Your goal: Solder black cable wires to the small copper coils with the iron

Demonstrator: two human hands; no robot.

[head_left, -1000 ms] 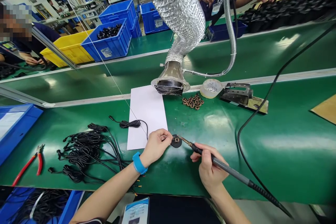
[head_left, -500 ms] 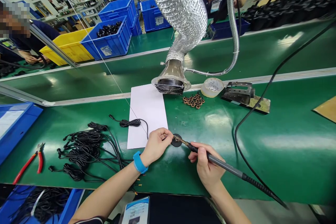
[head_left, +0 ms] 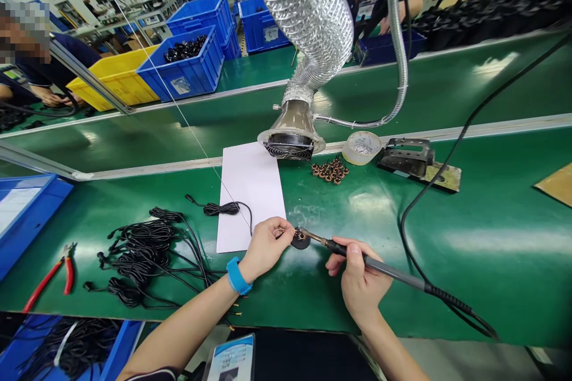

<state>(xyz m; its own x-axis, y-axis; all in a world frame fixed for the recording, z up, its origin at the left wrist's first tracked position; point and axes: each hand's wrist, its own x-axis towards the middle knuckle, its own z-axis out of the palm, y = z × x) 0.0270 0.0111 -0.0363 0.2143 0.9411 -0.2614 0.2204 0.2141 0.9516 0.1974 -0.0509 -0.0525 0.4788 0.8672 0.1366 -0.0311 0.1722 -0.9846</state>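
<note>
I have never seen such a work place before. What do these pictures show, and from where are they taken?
There is no robot, only a person working with bare hands. The view, forward and down, comes from a camera worn on their head. The right hand holds what looks like a soldering iron, its tip at a small black disc. The left hand pinches a thin wire beside it. On the green table lie black cables, red-handled cutters and copper-coloured parts. Above hangs a silver hose.
</note>
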